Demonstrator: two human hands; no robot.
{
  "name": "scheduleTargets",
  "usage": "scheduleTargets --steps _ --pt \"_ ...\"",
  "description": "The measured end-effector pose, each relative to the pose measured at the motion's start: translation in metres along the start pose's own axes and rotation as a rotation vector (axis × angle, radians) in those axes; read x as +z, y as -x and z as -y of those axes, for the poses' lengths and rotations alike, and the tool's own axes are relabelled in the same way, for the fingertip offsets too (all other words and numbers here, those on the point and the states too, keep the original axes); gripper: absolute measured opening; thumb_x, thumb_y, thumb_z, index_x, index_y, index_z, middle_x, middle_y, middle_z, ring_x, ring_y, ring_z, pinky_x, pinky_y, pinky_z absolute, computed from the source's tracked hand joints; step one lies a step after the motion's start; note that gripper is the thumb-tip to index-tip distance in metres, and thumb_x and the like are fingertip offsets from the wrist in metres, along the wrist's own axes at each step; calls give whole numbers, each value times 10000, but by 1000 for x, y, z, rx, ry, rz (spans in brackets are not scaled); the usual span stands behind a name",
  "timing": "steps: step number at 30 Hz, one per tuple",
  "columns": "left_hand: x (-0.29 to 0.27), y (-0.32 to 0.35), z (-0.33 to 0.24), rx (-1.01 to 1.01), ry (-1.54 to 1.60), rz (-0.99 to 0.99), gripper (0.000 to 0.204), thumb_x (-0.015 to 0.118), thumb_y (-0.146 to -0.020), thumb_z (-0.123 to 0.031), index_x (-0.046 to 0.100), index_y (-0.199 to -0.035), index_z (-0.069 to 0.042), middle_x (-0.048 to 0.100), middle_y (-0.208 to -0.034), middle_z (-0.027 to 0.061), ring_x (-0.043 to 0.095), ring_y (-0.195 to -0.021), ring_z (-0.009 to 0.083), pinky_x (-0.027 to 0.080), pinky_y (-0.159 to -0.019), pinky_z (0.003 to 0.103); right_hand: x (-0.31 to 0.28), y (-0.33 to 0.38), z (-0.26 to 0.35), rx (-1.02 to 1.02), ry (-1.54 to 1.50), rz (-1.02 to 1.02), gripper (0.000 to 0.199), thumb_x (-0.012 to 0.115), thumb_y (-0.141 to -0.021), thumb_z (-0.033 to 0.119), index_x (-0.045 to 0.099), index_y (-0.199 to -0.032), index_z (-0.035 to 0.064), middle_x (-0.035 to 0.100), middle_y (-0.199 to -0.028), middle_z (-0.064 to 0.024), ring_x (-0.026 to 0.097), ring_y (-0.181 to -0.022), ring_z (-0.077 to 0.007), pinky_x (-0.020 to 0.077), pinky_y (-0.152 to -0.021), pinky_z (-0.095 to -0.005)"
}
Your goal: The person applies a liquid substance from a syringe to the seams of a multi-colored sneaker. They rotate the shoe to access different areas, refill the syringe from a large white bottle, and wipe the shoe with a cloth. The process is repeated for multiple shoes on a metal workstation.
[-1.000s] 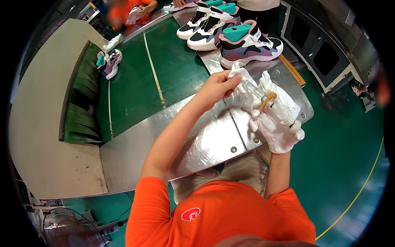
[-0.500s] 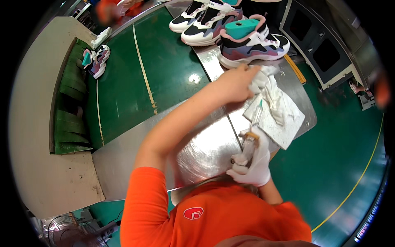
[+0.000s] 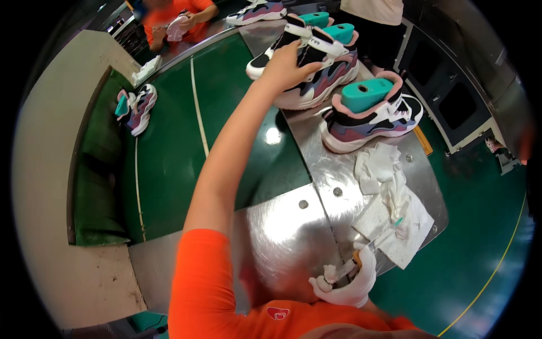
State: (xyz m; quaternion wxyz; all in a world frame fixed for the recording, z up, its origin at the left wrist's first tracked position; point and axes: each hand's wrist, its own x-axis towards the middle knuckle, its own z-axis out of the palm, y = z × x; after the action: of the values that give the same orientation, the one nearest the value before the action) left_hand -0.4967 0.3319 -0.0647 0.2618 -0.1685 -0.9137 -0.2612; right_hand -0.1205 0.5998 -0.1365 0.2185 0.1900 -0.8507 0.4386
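Observation:
My bare left hand is stretched over a pair of sneakers at the far middle. Its fingers are apart, over the black uppers and white straps; whether they touch is hard to tell. My right hand wears a white glove and is closed around a clear syringe near my body. The syringe's thin green tip points away to the right, over a white cloth pad. A single sneaker with a teal insert stands on the metal tabletop.
A crumpled white cloth lies beyond the pad. On the green conveyor belt, another sneaker rests at the left. Across the belt, a person in orange holds a shoe. Dark cabinets stand at the right.
My left hand has left the crumpled cloth and moved away and left to the pair of sneakers. My right hand keeps the syringe. The view has shifted, showing more beyond the table.

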Motion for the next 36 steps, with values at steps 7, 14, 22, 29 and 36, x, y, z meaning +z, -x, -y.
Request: scheduleTargets --steps 7,14,22,29,36 --pt "23 -28 -26 -214 193 116 693 810 -658 -455 627 -1211 -80 709 -1082 110 677 -990 264 503 -876 345 -7 4 2 236 -87 64 929 846 -546 281 399 -1269 -93 565 -966 -158 566 -701 -272 502 -666 -367" --pt "-96 116 -103 -400 -149 79 748 770 -665 -507 548 -1167 2 697 -981 194 675 -915 371 528 -783 420 -7 -18 -5 56 -83 4 817 836 -568 248 463 -1239 -31 562 -952 -171 590 -714 -297 495 -634 -368" --pt "-181 306 -220 -906 -215 -231 728 672 -853 -381 375 -1408 -15 675 -938 257 675 -832 421 532 -725 450 -3 -15 15 24 50 22 834 838 -569 198 481 -1288 -29 582 -1092 -196 606 -936 -343 499 -835 -396" --pt "-248 321 -260 -114 -213 275 540 617 -842 -157 466 -1358 -102 665 -1015 163 645 -967 349 531 -776 429 2 10 -6 7 71 53 966 881 -598 119 362 -1399 -35 513 -1249 -174 586 -1063 -275 520 -849 -364" --pt "-287 262 -165 485 -689 532 719 683 -606 109 542 -1271 -125 402 -1490 100 263 -1457 302 163 -1187 589 -13 -2 56 177 78 31 747 776 -600 130 493 -1275 -17 596 -1086 -158 606 -1004 -273 497 -881 -389"
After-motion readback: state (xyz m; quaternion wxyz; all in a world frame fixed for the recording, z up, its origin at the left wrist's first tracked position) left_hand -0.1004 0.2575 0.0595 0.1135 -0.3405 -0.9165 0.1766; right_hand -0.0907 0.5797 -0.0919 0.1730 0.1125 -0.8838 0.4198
